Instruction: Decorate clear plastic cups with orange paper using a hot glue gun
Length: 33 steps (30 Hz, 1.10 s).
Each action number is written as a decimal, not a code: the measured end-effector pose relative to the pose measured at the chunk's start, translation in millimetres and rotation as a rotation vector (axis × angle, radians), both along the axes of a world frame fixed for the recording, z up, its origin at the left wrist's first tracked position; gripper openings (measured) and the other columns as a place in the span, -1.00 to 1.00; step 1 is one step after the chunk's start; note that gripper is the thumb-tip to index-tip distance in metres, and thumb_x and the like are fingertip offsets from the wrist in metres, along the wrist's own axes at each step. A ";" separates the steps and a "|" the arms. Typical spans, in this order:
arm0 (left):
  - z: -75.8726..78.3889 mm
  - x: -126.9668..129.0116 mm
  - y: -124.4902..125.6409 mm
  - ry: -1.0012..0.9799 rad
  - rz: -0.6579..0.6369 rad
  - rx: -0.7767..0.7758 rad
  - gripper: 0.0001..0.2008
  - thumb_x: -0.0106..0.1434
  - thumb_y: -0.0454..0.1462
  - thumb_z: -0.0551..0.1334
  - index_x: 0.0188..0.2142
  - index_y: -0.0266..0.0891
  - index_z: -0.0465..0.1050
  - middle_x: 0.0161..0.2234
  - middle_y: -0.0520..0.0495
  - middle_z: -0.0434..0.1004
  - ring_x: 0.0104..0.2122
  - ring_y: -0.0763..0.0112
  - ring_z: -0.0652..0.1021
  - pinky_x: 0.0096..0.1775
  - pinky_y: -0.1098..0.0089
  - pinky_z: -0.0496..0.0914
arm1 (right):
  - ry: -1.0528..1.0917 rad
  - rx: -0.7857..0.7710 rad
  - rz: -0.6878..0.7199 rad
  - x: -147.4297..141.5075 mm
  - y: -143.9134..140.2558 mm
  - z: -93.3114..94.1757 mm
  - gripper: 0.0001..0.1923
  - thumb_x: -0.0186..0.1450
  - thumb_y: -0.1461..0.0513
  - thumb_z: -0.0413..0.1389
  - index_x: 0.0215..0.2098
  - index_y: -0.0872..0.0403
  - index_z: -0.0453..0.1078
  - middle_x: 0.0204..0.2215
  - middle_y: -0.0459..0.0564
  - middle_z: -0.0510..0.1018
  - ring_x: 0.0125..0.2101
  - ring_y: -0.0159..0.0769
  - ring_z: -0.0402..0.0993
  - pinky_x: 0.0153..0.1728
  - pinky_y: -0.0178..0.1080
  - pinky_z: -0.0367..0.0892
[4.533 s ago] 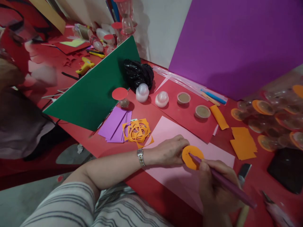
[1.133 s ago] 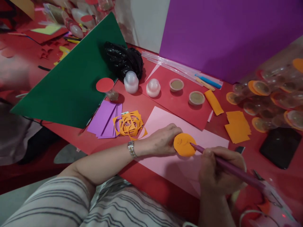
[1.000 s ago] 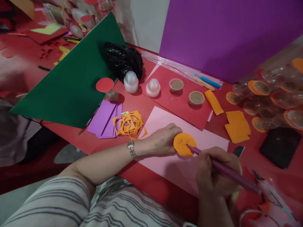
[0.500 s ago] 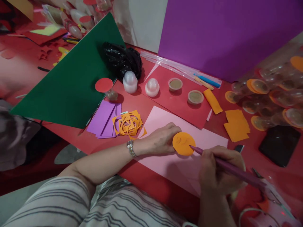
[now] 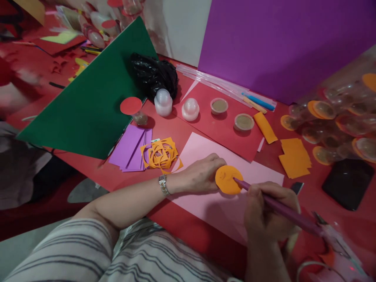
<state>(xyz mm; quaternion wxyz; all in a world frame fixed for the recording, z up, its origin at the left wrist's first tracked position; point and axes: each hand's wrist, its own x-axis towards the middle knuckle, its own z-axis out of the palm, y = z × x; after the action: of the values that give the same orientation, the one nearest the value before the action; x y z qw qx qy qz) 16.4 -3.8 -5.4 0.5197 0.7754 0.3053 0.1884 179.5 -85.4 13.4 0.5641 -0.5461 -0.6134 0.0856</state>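
I see the red table (image 5: 205,243) spread with craft paper, a big purple sheet (image 5: 288,43) propped at the back and a green sheet (image 5: 96,98) leaning at the left. On the table in front of me lies a pink sheet (image 5: 211,207), and on it sits the orange disc (image 5: 227,179). My left hand (image 5: 202,174) is curled over the disc's left edge, fingertips pressing it flat. My right hand (image 5: 266,213) is closed in a writing grip round the purple pen (image 5: 282,211), whose tip touches the disc's right side (faint marks show on the orange already). I judge the step in hand to be drawing on the disc. The next stroke calls for the left fingers to keep the paper from turning and for light, steady pressure at the tip. Orange offcuts (image 5: 161,154) lie just left of the pink sheet.
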 end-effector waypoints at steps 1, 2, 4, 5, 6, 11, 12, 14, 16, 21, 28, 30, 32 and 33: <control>-0.1 0.0 0.1 0.000 0.001 -0.002 -0.65 0.19 -0.14 0.43 -0.19 -0.20 0.33 -0.22 -0.08 0.40 -0.15 0.28 0.46 -0.19 0.33 0.40 | -0.006 -0.001 0.003 0.2 0.2 0.0 -0.89 0.26 0.35 0.20 -0.35 0.05 0.36 -0.55 -0.21 0.44 -0.61 -0.47 0.34 -0.58 -0.36 0.19; -0.4 -0.1 0.1 -0.002 0.002 -0.002 -0.65 0.19 -0.13 0.43 -0.20 -0.20 0.33 -0.22 -0.08 0.40 -0.15 0.28 0.46 -0.20 0.34 0.40 | 0.002 -0.005 0.005 0.1 0.1 0.0 -0.88 0.26 0.36 0.19 -0.35 0.05 0.36 -0.57 -0.22 0.42 -0.62 -0.49 0.31 -0.59 -0.36 0.19; -1.2 -0.3 0.3 -0.012 -0.003 0.005 -0.64 0.18 -0.14 0.44 -0.21 -0.20 0.32 -0.22 -0.08 0.40 -0.16 0.28 0.45 -0.20 0.34 0.40 | 0.039 -0.022 0.005 -0.9 -0.8 -0.2 -0.86 0.26 0.36 0.18 -0.39 0.04 0.34 -0.60 -0.24 0.37 -0.65 -0.50 0.25 -0.60 -0.36 0.16; -1.6 -0.5 0.4 -0.016 -0.006 0.009 -0.64 0.18 -0.15 0.44 -0.21 -0.21 0.31 -0.22 -0.08 0.40 -0.16 0.28 0.45 -0.20 0.34 0.40 | 0.052 -0.027 0.007 -1.6 -1.4 -0.4 -0.85 0.27 0.36 0.17 -0.41 0.03 0.34 -0.61 -0.24 0.34 -0.66 -0.50 0.22 -0.61 -0.35 0.14; -1.9 -0.6 0.5 -0.017 -0.007 0.012 -0.65 0.18 -0.16 0.44 -0.21 -0.21 0.31 -0.22 -0.09 0.40 -0.16 0.28 0.44 -0.20 0.34 0.40 | 0.060 -0.032 0.007 -2.5 -2.0 -0.7 -0.84 0.27 0.36 0.17 -0.42 0.03 0.33 -0.62 -0.24 0.33 -0.66 -0.50 0.21 -0.63 -0.35 0.13; -0.6 -0.5 0.2 -0.001 0.003 0.012 -0.64 0.18 -0.15 0.44 -0.20 -0.21 0.31 -0.22 -0.09 0.40 -0.16 0.27 0.45 -0.20 0.34 0.39 | 0.040 -0.046 0.024 -3.1 -3.1 -2.2 -0.85 0.28 0.35 0.17 -0.40 0.01 0.33 -0.60 -0.21 0.36 -0.64 -0.44 0.26 -0.62 -0.32 0.16; -0.3 -0.3 0.0 -0.002 0.005 0.012 -0.64 0.18 -0.15 0.44 -0.20 -0.21 0.32 -0.22 -0.09 0.41 -0.16 0.27 0.46 -0.20 0.34 0.39 | 0.031 -0.036 0.013 -2.3 -2.7 -2.3 -0.86 0.28 0.35 0.17 -0.39 0.01 0.34 -0.59 -0.20 0.37 -0.64 -0.44 0.27 -0.62 -0.31 0.16; 0.0 0.0 -0.3 -0.002 0.011 0.013 -0.64 0.19 -0.15 0.44 -0.19 -0.21 0.33 -0.22 -0.08 0.41 -0.15 0.28 0.46 -0.19 0.34 0.40 | 0.015 -0.021 -0.011 -0.6 -1.7 -2.0 -0.86 0.28 0.35 0.17 -0.37 0.01 0.34 -0.59 -0.20 0.37 -0.65 -0.46 0.25 -0.63 -0.32 0.14; -0.4 0.1 -0.6 -0.001 0.015 0.010 -0.63 0.18 -0.15 0.45 -0.18 -0.21 0.33 -0.22 -0.08 0.41 -0.16 0.28 0.46 -0.19 0.34 0.40 | 0.001 -0.006 -0.004 0.4 -0.9 -1.2 -0.86 0.27 0.37 0.17 -0.37 0.02 0.33 -0.60 -0.22 0.36 -0.65 -0.48 0.25 -0.63 -0.34 0.14; -2.0 -0.3 -0.5 -0.001 0.012 0.021 -0.63 0.18 -0.14 0.45 -0.19 -0.21 0.33 -0.21 -0.09 0.42 -0.16 0.28 0.46 -0.20 0.34 0.40 | 0.020 -0.003 0.000 -0.3 -1.7 -1.5 -0.85 0.27 0.37 0.17 -0.38 0.02 0.32 -0.60 -0.23 0.36 -0.65 -0.48 0.26 -0.61 -0.34 0.15; -2.9 -1.5 0.1 -0.021 0.001 0.032 -0.66 0.19 -0.17 0.43 -0.18 -0.22 0.34 -0.20 -0.10 0.43 -0.15 0.27 0.46 -0.18 0.33 0.40 | 0.077 0.013 -0.008 0.3 -2.0 -1.1 -0.86 0.25 0.38 0.18 -0.40 0.04 0.34 -0.60 -0.23 0.34 -0.63 -0.47 0.25 -0.59 -0.34 0.17; -2.9 -1.7 0.2 -0.029 -0.007 0.037 -0.69 0.20 -0.22 0.42 -0.17 -0.22 0.34 -0.19 -0.11 0.43 -0.12 0.26 0.46 -0.16 0.33 0.41 | 0.084 0.039 -0.020 1.4 -0.9 -0.5 -0.88 0.26 0.35 0.17 -0.41 0.05 0.35 -0.60 -0.22 0.36 -0.62 -0.46 0.28 -0.57 -0.33 0.21; -2.6 -1.8 0.1 -0.023 -0.011 0.029 -0.70 0.20 -0.24 0.40 -0.16 -0.21 0.34 -0.18 -0.11 0.43 -0.11 0.25 0.46 -0.15 0.33 0.41 | 0.082 0.058 -0.054 2.9 0.1 -1.4 -0.91 0.26 0.32 0.18 -0.40 0.07 0.38 -0.60 -0.21 0.39 -0.62 -0.46 0.29 -0.57 -0.33 0.21; -2.4 -1.9 0.0 -0.017 -0.010 0.023 -0.71 0.20 -0.24 0.39 -0.16 -0.20 0.34 -0.18 -0.11 0.43 -0.11 0.26 0.47 -0.15 0.33 0.42 | 0.087 0.064 -0.080 3.6 0.4 -2.4 -0.93 0.25 0.30 0.20 -0.38 0.08 0.40 -0.58 -0.20 0.42 -0.62 -0.46 0.31 -0.57 -0.33 0.22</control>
<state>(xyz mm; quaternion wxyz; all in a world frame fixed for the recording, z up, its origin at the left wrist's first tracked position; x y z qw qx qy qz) 14.5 -3.8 -7.9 0.5142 0.7813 0.2946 0.1959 183.2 -85.0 10.9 0.6103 -0.5477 -0.5684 0.0668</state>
